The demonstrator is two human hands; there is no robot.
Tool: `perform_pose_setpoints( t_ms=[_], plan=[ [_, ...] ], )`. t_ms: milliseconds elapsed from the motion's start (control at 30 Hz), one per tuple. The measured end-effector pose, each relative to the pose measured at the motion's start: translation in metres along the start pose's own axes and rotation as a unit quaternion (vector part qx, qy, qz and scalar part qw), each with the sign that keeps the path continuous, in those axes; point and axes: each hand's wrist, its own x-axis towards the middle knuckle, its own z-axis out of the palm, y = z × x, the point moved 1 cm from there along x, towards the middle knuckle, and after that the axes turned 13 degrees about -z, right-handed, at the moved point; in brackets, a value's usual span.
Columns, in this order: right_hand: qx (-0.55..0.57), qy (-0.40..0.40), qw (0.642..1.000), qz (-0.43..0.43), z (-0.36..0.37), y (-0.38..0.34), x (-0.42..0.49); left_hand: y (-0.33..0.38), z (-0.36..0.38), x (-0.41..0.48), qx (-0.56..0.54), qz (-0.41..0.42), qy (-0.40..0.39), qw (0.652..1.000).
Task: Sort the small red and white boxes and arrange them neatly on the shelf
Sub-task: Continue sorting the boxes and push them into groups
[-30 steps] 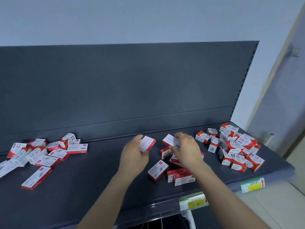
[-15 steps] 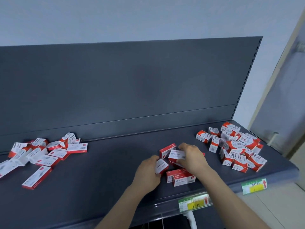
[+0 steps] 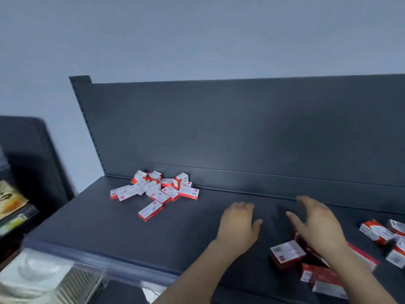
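In the lower right of the frame, a loose cluster of red and white boxes [image 3: 287, 254] lies on the dark shelf [image 3: 109, 229], partly covered by the right forearm. A few more boxes [image 3: 375, 232] sit at the right edge. Just above the cluster, the right hand [image 3: 317, 224] is spread wide, fingers apart and holding nothing. To its left, the left hand [image 3: 237, 224] is palm down with fingers relaxed, thumb out, and also empty (I cannot tell if either hand touches the shelf). Farther back, left of centre, a single box [image 3: 150, 210] lies apart from a jumbled pile [image 3: 153, 187] against the grey back panel [image 3: 241, 128]. At the far left edge are some blurred goods [image 3: 11, 200].
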Motion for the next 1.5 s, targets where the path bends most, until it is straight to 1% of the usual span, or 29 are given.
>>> perform_pose_setpoints(
  t_ms=[33,100,167,300,500,667,800,900,1033,1200,1333,1500],
  plan=[
    [0.007,0.005,1.0,-0.018,0.003,-0.011,0.006,-0.009,-0.007,0.002,0.007,0.005,0.026,1.0],
    [0.024,0.012,0.998,-0.048,0.01,-0.034,0.018,-0.019,-0.028,0.005,0.013,-0.021,0.026,0.999],
    [0.042,0.012,0.996,-0.075,0.021,-0.057,0.028,-0.038,-0.045,0.009,0.016,-0.045,0.05,0.998],
    [0.058,-0.014,0.992,-0.115,0.05,-0.105,0.05,-0.085,-0.067,0.021,0.036,-0.091,0.068,0.993],
    [0.039,-0.079,0.988,-0.129,0.107,-0.179,0.081,-0.173,-0.089,0.04,0.049,-0.14,0.058,0.987],
    [0.041,-0.118,0.983,-0.136,0.161,-0.233,0.11,-0.253,-0.101,0.067,0.058,-0.176,0.056,0.981],
    [0.048,-0.15,0.977,-0.144,0.199,-0.269,0.131,-0.298,-0.103,0.089,0.085,-0.203,0.041,0.975],
    [0.058,-0.171,0.973,-0.144,0.222,-0.288,0.143,-0.316,-0.097,0.101,0.068,-0.222,0.025,0.972],
    [0.078,-0.183,0.973,-0.115,0.249,-0.3,0.152,-0.327,-0.087,0.113,0.017,-0.245,0.014,0.969],
    [0.079,-0.158,0.979,-0.102,0.27,-0.301,0.158,-0.332,-0.08,0.122,-0.003,-0.255,0.006,0.967],
    [0.088,-0.131,0.983,-0.098,0.275,-0.3,0.159,-0.333,-0.079,0.125,-0.058,-0.267,0.01,0.962],
    [0.136,-0.125,0.977,-0.107,0.273,-0.298,0.157,-0.327,-0.084,0.125,-0.086,-0.278,0.026,0.956]
  ],
)
